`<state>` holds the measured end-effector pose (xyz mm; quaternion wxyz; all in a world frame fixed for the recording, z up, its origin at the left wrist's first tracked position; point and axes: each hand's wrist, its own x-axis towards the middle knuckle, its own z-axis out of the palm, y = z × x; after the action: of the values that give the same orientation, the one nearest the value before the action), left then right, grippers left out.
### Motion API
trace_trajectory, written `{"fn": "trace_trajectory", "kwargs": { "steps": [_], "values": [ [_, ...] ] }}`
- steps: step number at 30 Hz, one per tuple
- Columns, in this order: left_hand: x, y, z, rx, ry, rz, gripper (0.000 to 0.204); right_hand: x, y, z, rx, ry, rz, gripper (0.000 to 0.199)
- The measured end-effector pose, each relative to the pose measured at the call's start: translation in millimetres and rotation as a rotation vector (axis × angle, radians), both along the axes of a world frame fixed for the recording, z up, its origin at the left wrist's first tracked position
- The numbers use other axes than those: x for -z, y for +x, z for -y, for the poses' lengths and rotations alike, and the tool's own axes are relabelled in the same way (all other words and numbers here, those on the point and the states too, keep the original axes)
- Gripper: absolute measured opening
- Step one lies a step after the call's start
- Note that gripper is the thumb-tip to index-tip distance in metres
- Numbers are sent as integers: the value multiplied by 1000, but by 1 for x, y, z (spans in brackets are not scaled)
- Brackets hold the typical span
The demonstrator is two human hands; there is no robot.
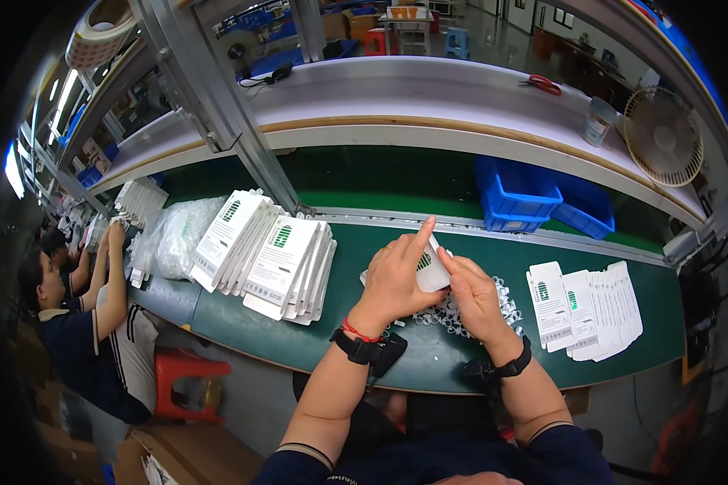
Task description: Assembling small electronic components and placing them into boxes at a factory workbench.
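Note:
Over the middle of the green work table I hold a small white box (433,277) with green print between both hands. My left hand (395,283) wraps its left side, the thumb along the near edge and the index finger stretched out past the far end. At the right side, the thumb and fingers of my right hand (475,301) grip its edge. Beneath my hands lies a heap of small white plastic pieces (505,303), partly hidden. Flat white cartons (611,311) are fanned out to the right. Rows of white boxes (287,259) stand to the left.
A clear plastic bag (183,238) lies beyond the left boxes. Blue bins (516,198) stand at the back under a white shelf (429,93), which holds red-handled scissors (542,84), a can (598,121) and a fan (663,136). A metal post (251,153) rises behind. Co-workers sit at left.

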<state>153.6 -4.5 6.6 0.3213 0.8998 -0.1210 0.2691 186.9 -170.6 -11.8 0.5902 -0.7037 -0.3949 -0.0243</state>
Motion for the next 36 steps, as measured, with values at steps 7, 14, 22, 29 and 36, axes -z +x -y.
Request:
{"fn": "trace_trajectory", "kwargs": {
  "steps": [7, 14, 22, 29, 36],
  "values": [
    [6, 3, 4, 28, 189, 102, 99, 6, 4, -6, 62, 322, -479, 14],
    [4, 1, 4, -67, 177, 71, 104, 8, 15, 5, 163, 458, -558, 12],
    [4, 1, 9, -92, 205, 76, 93, 3, 13, 9, 259, 411, -458, 7],
    [10, 0, 7, -152, 194, 96, 86, 5, 9, 7, 213, 359, -335, 20],
    [14, 5, 1, -230, 145, 139, 89, 4, 0, -2, 134, 161, -109, 49]
  ]
}}
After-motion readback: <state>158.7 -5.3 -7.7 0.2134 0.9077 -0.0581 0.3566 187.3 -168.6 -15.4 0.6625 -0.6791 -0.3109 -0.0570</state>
